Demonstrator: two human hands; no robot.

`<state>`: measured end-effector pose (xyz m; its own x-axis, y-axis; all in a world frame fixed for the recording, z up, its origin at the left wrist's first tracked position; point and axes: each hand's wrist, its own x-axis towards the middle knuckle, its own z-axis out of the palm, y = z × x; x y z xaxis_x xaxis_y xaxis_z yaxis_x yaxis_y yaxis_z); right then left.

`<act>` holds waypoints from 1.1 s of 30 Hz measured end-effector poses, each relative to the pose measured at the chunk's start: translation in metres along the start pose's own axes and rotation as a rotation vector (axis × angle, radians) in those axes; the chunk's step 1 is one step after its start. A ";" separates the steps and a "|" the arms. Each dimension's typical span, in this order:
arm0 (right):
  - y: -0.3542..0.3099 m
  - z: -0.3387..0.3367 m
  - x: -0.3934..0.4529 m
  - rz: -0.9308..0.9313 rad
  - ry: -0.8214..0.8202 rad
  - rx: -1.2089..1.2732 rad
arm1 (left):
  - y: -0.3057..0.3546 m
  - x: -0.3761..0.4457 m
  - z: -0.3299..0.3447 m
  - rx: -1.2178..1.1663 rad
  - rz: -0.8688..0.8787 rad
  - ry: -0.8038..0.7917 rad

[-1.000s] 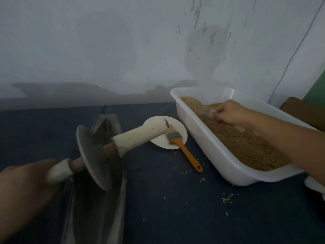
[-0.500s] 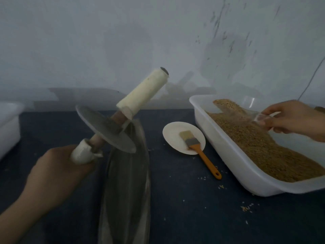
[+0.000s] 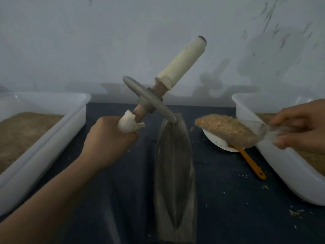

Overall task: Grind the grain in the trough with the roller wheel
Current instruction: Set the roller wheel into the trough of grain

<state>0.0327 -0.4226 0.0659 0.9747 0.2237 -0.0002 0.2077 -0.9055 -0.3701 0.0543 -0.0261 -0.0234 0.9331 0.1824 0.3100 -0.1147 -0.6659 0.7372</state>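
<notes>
A dark blue table (image 3: 228, 199) carries two white tubs: the left tub (image 3: 52, 131) and the right tub (image 3: 284, 166), each holding brown grain. Between them, in the middle, lies the long boat-shaped trough (image 3: 174, 175), running away from the viewer. The left hand (image 3: 107, 140) is curled round the cloth-wrapped near end of the roller's axle, holding the roller (image 3: 149, 97) tilted, its far cream-wrapped handle pointing up and to the right; the disc sits above and beyond the fist, with its lower edge at the trough's far tip, whether touching I cannot tell. The right hand (image 3: 299, 124) pinches the handle of a clear scoop (image 3: 246, 127) heaped with grain (image 3: 226, 127), held in the air just right of the trough's far end, left of the right tub. Beneath the scoop lie a white plate (image 3: 218, 143) and an orange-handled brush (image 3: 249, 162). Stray grains dot the table near the right tub.
</notes>
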 end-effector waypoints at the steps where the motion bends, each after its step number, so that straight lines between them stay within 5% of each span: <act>1: -0.016 0.008 0.002 0.010 -0.057 0.006 | 0.002 0.000 -0.003 0.012 0.011 -0.002; 18: -0.106 0.053 0.016 -0.348 0.033 -0.986 | -0.002 -0.011 -0.005 0.064 0.044 0.035; 24: -0.119 0.057 0.011 -0.582 0.237 -1.262 | 0.000 -0.013 -0.004 0.068 0.034 0.022; 28: -0.085 0.041 0.009 -0.527 0.419 -1.090 | 0.004 -0.014 -0.003 0.059 0.019 0.005; 33: 0.030 -0.035 0.014 0.023 0.501 -0.699 | 0.004 -0.019 -0.002 0.119 0.010 -0.005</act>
<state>0.0557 -0.4592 0.0877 0.8668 0.1662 0.4701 0.0307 -0.9588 0.2824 0.0352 -0.0305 -0.0254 0.9337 0.1723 0.3139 -0.0831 -0.7486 0.6578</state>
